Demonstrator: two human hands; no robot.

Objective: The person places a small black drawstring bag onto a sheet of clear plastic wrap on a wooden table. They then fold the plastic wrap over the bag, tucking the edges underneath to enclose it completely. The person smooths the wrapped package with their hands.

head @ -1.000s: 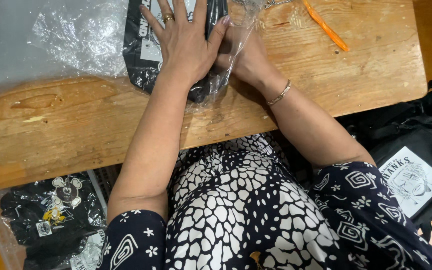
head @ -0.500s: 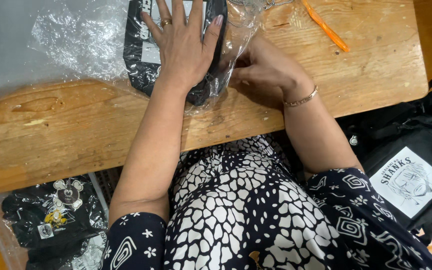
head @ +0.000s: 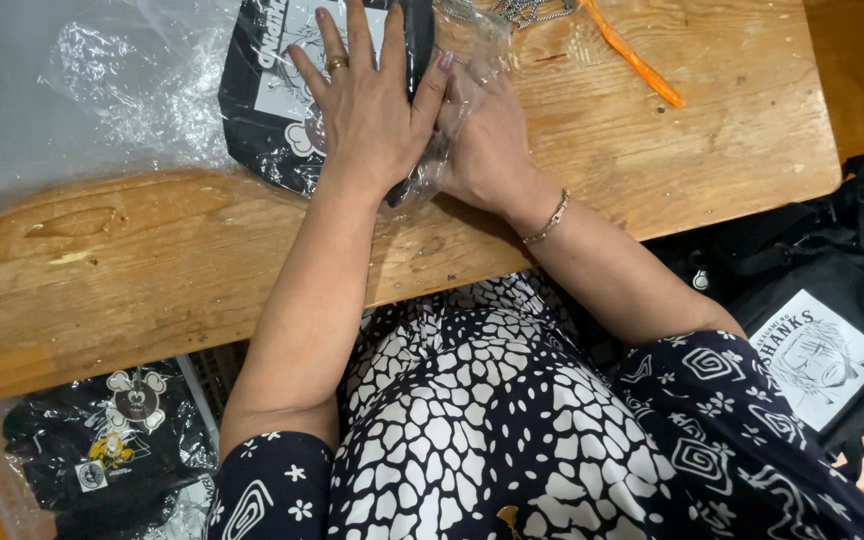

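A: Where is it?

B: On the wooden table (head: 712, 150), the bagged black garment (head: 272, 110) lies under our left hand (head: 372, 110), spread flat. Our right hand (head: 487, 150) rests open beside it.

A: Handling?

B: Soft, light, we judge; slippery clear plastic (head: 102, 90). We'd grip edges.

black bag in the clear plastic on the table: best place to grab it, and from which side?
Probably the near right edge of the black bag, coming from the table's front. The left hand lies flat on top and the right hand presses that side, where the clear plastic bunches loose.
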